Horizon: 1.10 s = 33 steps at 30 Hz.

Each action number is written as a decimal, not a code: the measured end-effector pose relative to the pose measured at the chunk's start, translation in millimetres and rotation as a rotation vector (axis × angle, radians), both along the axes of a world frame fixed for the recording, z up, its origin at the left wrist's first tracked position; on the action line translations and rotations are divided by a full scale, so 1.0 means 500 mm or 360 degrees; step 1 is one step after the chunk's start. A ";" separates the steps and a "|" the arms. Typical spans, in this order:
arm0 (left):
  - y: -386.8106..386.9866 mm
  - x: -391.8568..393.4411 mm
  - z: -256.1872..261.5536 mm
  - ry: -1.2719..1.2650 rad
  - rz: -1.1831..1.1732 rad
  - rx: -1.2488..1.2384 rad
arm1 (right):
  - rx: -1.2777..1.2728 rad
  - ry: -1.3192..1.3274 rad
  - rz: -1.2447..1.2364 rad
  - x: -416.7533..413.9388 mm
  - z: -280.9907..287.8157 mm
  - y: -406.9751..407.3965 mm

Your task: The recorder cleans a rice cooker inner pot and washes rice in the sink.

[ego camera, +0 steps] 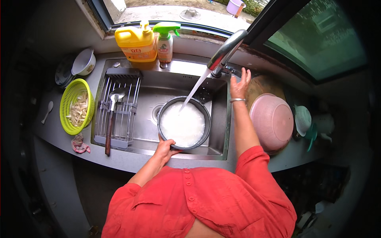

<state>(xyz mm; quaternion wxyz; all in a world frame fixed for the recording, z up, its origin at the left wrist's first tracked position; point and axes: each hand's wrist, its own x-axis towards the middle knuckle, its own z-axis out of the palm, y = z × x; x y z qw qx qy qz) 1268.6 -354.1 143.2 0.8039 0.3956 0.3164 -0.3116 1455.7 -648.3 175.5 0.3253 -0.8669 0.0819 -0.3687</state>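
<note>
A dark round pot (209, 126) holds cloudy white water and sits within the stainless steel sink (146, 98). My left hand (164, 148) grips its near-left rim, thumb on top and fingers underneath. Water runs from the chrome faucet (227, 49) into the pot in a steady stream. Over by the faucet's base, my right hand (240, 86) is raised with its fingers spread and nothing in them, close to the faucet's lever (228, 70). Whether a finger touches that lever is hard to tell. A silver bangle (237, 100) circles the right wrist.
A metal rack (133, 119) spans the sink's left side, carrying a wooden-handled ladle (110, 128). Left stands a yellow-green basket (64, 116) of pale cut food. Detergent jug (137, 44) and spray bottle (165, 44) line the back. An upturned pink basket (273, 122) lies right.
</note>
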 end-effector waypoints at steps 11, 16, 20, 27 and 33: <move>0.000 0.004 0.005 0.0032 0.0006 0.0034 | 0.0259 0.0091 0.0270 -0.064 -0.037 0.019; -0.005 0.008 0.021 0.0012 0.0018 0.0087 | 0.0882 0.0901 0.0503 -0.202 -0.131 0.107; 0.003 0.012 0.027 0.0001 -0.0012 0.0164 | 0.1681 0.2075 0.0378 -0.258 -0.091 0.123; 0.035 0.013 0.031 -0.0131 -0.0082 0.0274 | 0.1734 0.1846 0.0557 -0.286 -0.102 0.156; 0.039 0.034 0.044 -0.0238 -0.0060 0.0497 | 0.1347 0.1597 0.0766 -0.281 -0.113 0.152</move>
